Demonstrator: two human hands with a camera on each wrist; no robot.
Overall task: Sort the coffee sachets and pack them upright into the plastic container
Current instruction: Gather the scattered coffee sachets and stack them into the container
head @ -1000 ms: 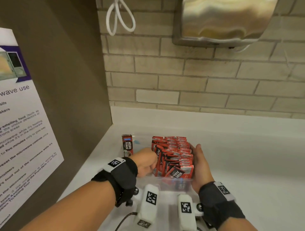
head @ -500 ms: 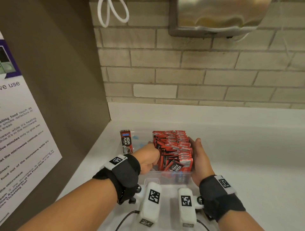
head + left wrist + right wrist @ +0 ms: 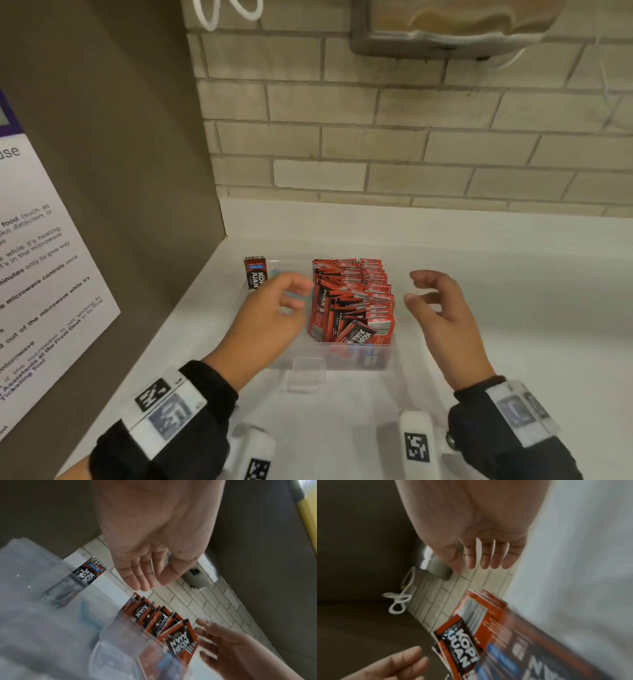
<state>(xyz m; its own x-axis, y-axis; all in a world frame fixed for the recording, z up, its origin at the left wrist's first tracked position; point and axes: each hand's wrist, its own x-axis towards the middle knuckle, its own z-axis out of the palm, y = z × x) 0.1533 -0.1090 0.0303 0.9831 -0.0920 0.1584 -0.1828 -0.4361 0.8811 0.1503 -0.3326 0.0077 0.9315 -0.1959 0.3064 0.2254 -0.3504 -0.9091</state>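
Currently both hands are hovering empty, fingers relaxed: left hand (image 3: 274, 308) and right hand (image 3: 435, 308) are flanking the coffee sachets (image 3: 352, 301), left nearer; the row is running up-frame.

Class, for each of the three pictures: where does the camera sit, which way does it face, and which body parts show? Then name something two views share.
Head: worn high, facing down and forward at the container of sachets; left hand, right hand, both forearms.
Left wrist: along the left palm toward the brick wall; the other hand's fingers show.
Right wrist: along the right palm; left fingers low.
Shared: the front sachet.
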